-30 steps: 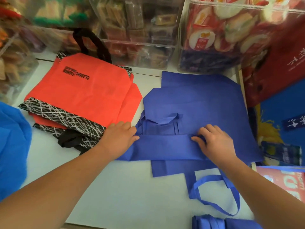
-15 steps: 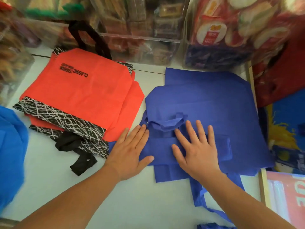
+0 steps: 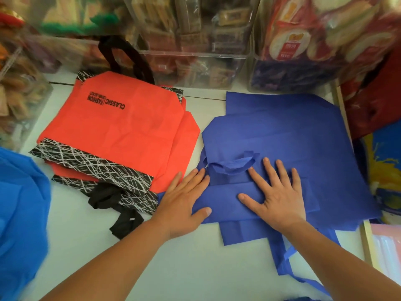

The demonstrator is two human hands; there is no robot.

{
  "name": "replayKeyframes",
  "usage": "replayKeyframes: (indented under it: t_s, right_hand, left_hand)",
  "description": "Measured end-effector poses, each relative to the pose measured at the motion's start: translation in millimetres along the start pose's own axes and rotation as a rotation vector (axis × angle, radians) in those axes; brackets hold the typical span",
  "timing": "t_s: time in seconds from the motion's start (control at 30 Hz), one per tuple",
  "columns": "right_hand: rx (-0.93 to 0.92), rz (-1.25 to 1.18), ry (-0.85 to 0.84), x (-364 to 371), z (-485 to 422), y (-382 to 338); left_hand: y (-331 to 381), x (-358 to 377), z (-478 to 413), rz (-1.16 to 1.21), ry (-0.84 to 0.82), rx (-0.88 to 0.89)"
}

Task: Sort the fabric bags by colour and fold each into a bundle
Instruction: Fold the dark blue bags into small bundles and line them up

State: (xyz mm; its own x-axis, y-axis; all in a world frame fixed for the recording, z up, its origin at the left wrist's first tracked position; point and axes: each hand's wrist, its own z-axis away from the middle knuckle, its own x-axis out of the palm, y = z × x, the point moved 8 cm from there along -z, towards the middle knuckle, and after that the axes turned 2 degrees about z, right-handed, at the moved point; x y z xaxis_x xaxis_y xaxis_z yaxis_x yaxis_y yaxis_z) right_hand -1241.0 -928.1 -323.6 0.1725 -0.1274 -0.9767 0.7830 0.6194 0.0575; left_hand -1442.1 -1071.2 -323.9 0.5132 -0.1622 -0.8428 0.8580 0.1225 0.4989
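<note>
Several dark blue fabric bags [image 3: 293, 135] lie flat in a pile on the right of the white table [image 3: 173, 268]. Their near edge is folded up into a band. My right hand [image 3: 280, 196] presses flat on that band, fingers spread. My left hand [image 3: 184, 205] lies flat at the band's left end, thumb on the fabric. On the left sits a stack of orange bags [image 3: 128, 131] with black-and-white patterned trim and black handles [image 3: 121, 211]. A blue handle loop [image 3: 288, 266] trails toward me under my right forearm.
Clear plastic tubs of packaged snacks [image 3: 191, 40] line the back of the table. A lighter blue fabric [image 3: 19, 213] bulges at the left edge. Red and blue printed packaging [image 3: 382, 148] stands on the right beyond a wooden strip [image 3: 366, 242].
Both hands went from gripping the folded blue band to lying flat on it, fingers spread. The view shifted slightly down and closer.
</note>
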Motion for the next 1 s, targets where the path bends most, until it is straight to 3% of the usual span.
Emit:
replayKeyframes:
  t_s: [0.1,0.17,0.27,0.37,0.43,0.57,0.7,0.83,0.87,0.93,1.0]
  right_hand:
    - [0.000,0.014,-0.001,-1,2,-5]
    - [0.020,0.052,0.058,-13,6,-8]
    - [-0.014,0.019,0.312,-43,30,-32]
    - [-0.006,-0.175,0.440,-48,61,-67]
    - [0.031,-0.320,0.388,-33,72,-80]
    - [-0.033,-0.604,0.265,-17,74,-80]
    - [-0.291,-0.509,0.417,-51,112,-88]
    - [-0.401,-0.560,0.183,-36,150,-108]
    - [-0.392,-0.582,0.147,-33,150,-106]
    - [-0.361,-0.696,0.089,-35,142,-96]
    - [-0.254,-0.893,-0.054,-43,133,-86]
  left_hand:
    - [-14,-14,12,0.132,0.070,-0.067]
    - [-12,-26,23,0.004,0.190,-0.069]
    - [1,-28,33,-0.177,0.253,-0.097]
    - [4,-20,37,-0.156,0.164,-0.242]
    - [4,-10,41,-0.109,0.032,-0.362]
    - [11,3,67,0.196,-0.054,-0.458]
    - [23,12,101,0.548,-0.063,-0.535]
    - [55,13,116,1.111,-0.156,-0.692]
    - [62,9,116,1.148,-0.175,-0.706]
    - [63,-1,113,0.999,-0.151,-0.691]
    - [56,-20,110,0.798,0.015,-0.612]
